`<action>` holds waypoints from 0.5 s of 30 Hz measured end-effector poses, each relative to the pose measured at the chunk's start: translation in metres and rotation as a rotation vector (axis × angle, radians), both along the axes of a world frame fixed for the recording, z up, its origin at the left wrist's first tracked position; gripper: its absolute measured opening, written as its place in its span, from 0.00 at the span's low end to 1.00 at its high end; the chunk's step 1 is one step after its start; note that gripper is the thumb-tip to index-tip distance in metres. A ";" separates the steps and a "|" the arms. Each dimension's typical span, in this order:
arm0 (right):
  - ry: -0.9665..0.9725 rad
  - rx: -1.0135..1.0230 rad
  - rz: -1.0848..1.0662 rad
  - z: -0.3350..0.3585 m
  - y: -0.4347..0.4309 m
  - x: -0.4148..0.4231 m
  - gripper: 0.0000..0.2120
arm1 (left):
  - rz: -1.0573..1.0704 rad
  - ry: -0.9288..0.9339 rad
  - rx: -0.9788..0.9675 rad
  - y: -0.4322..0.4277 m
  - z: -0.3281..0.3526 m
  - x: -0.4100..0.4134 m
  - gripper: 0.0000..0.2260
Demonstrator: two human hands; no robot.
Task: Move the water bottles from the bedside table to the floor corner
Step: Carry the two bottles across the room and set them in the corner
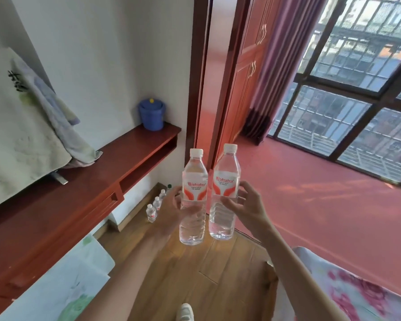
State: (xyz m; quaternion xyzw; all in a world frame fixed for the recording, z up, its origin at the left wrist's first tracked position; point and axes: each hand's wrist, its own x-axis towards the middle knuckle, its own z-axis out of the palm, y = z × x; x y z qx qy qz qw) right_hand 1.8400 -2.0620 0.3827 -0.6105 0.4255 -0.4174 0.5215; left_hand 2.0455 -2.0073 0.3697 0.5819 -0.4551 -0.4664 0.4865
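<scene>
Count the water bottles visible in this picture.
5 surely: a bottle in the left hand, a second bottle in the right hand, three floor bottles in a row by the wall. A green cap beyond them may be a sixth.

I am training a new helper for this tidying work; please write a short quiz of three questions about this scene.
1. True or false: the left hand holds the left bottle and the right hand holds the right bottle, both off the floor.
2. The blue bucket stands on: A the floor; B the wooden shelf; C the bed.
3. Fill in: both held bottles have ____ caps.
Key: 1 true; 2 B; 3 white.
</scene>
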 end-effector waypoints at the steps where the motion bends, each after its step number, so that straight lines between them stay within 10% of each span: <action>1: 0.009 0.008 0.017 0.000 -0.015 0.006 0.23 | 0.003 0.005 0.005 -0.014 -0.002 0.005 0.21; 15: 0.073 0.032 0.201 -0.006 -0.162 0.068 0.23 | 0.069 0.126 0.038 -0.137 -0.025 0.066 0.26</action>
